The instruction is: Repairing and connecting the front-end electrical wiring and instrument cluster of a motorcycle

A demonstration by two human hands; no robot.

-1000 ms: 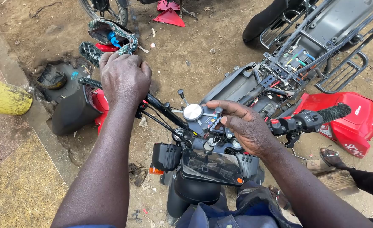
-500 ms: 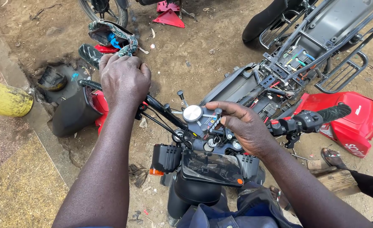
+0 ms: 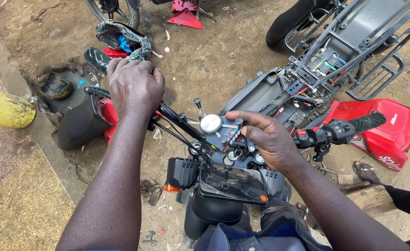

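While the left hand (image 3: 135, 86) is closed around the handlebar (image 3: 177, 118),
the phone mount (image 3: 223, 132) at frame centre is pinched by the right hand (image 3: 272, 139).

A motorcycle handlebar (image 3: 186, 123) runs across the middle, with a headlight unit (image 3: 232, 183) below its centre. The left hand (image 3: 135, 88) sits on the bar's left end; the right hand (image 3: 267, 139) rests on the central clamp (image 3: 212, 124). The right grip (image 3: 365, 122) juts out right. Behind it lies a stripped frame (image 3: 335, 60), a body panel (image 3: 381, 130) beside it. A cylinder (image 3: 5, 110) lies far left.
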